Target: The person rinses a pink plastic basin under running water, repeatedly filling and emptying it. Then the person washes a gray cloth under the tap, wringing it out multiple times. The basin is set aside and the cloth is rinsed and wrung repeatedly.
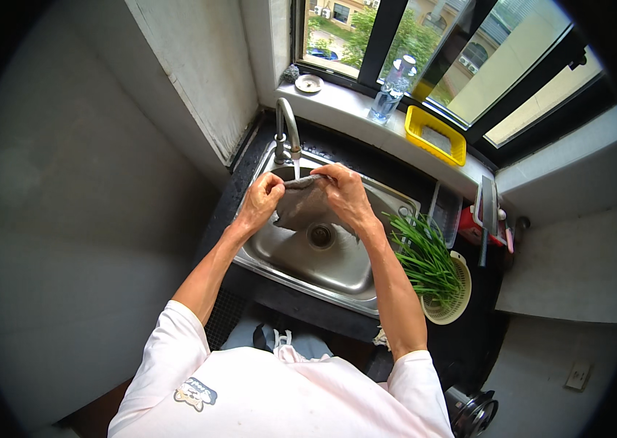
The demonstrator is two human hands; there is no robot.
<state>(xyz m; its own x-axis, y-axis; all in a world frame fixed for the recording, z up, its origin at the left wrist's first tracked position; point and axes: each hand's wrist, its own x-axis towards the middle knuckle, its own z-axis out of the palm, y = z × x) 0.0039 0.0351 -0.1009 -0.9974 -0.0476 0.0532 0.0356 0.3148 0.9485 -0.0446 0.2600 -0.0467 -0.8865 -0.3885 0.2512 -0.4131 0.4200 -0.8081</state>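
Note:
A grey-brown cloth (304, 207) hangs spread between my two hands, over the steel sink (348, 271). My left hand (262, 198) pinches its upper left corner, thumb against fingers. At the upper right edge, my right hand (345, 193) grips it the same way. Water runs from the curved faucet (288, 125) just behind the cloth's top edge, and whether it strikes the fabric is hard to see. Below the cloth the round drain (320, 235) shows in the basin.
Right of the sink, long green leafy stalks (425, 255) lie across a cream colander (461, 299). Beyond it are a clear tray (445, 212) and a knife (485, 241) in a rack. The windowsill carries a water bottle (391, 91), a yellow basket (436, 155) and a small dish (309, 84).

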